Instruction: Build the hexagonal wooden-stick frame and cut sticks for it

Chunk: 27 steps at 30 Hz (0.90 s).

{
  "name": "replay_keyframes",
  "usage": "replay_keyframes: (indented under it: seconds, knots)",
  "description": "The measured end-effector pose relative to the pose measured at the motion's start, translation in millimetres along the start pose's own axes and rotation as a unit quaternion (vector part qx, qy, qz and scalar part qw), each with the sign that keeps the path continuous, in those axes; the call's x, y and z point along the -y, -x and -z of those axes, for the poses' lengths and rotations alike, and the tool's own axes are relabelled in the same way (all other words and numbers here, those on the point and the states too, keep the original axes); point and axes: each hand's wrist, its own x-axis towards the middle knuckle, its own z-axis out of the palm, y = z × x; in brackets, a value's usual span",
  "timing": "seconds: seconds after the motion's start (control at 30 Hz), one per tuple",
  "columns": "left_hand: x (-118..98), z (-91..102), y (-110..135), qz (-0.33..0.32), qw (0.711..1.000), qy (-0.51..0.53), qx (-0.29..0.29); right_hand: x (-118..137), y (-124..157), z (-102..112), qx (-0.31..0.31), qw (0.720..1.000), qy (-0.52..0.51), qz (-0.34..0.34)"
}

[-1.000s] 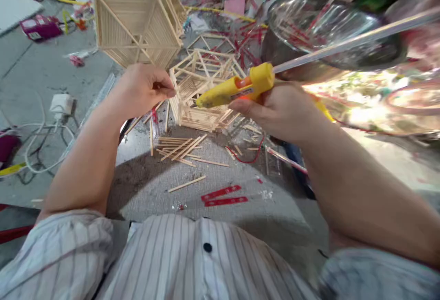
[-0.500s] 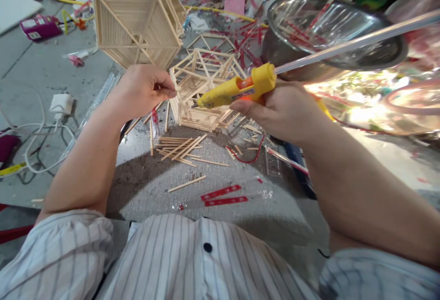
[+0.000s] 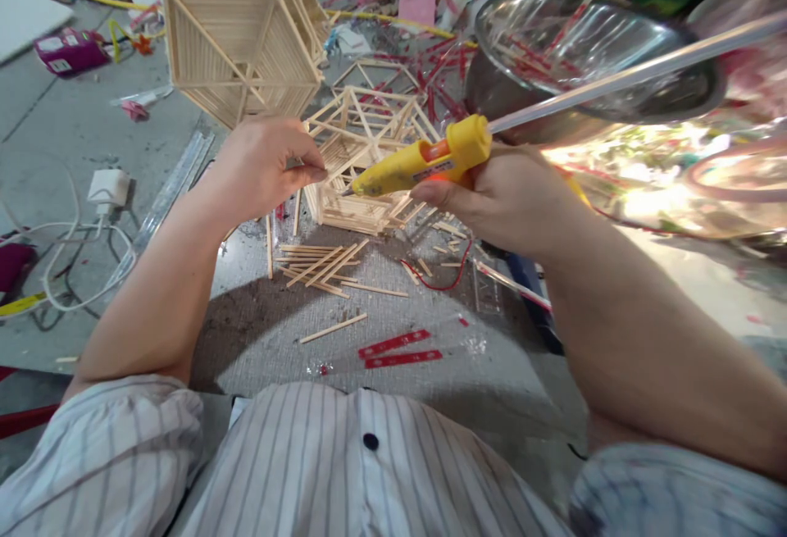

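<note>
Left hand [image 3: 264, 156] has moved rightward, close to the stick frame [image 3: 350, 216] beside the larger stick model [image 3: 215, 37]; it is pinched — on what, I cannot tell. Right hand [image 3: 504, 193] grips the glue gun [image 3: 406, 168] — gluing seems in hand, next needing steady nozzle [image 3: 348, 192].

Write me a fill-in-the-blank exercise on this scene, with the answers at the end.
1. The right hand holds a yellow ____.
2. In the picture, the metal bowl is to the ____ of the small frame.
3. The shirt is patterned with ____.
4. Between the small frame and the red strips lie loose wooden ____.

Missing words: glue gun; right; stripes; sticks.
</note>
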Motion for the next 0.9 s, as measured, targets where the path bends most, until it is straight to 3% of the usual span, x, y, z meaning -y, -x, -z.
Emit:
replay_keyframes:
  seconds: [0.17, 0.33, 0.5, 0.6, 0.9]
  knots:
    - [4.5, -5.9, -0.9, -0.049, 0.998, -0.036, -0.007, -3.9, 12.4, 7.5, -0.021, 0.996, -0.049, -0.071]
    - [1.1, -5.6, -7.7, -0.086, 0.991, -0.095, 0.027, -13.3, 31.3, 10.4, -0.080, 0.970, -0.162, -0.162]
    - [-11.1, 1.6, -23.3, -0.128, 0.975, -0.162, 0.084, -11.5, 40.8, 9.6, -0.134, 0.945, -0.229, -0.192]
    - [-13.8, 1.5, -31.8, -0.131, 0.973, -0.143, 0.128, -12.7, 44.3, 8.6, -0.160, 0.934, -0.255, -0.194]
    - [-17.3, 2.8, -41.9, -0.121, 0.967, -0.142, 0.176, -17.1, 46.5, 11.0, -0.160, 0.938, -0.240, -0.192]
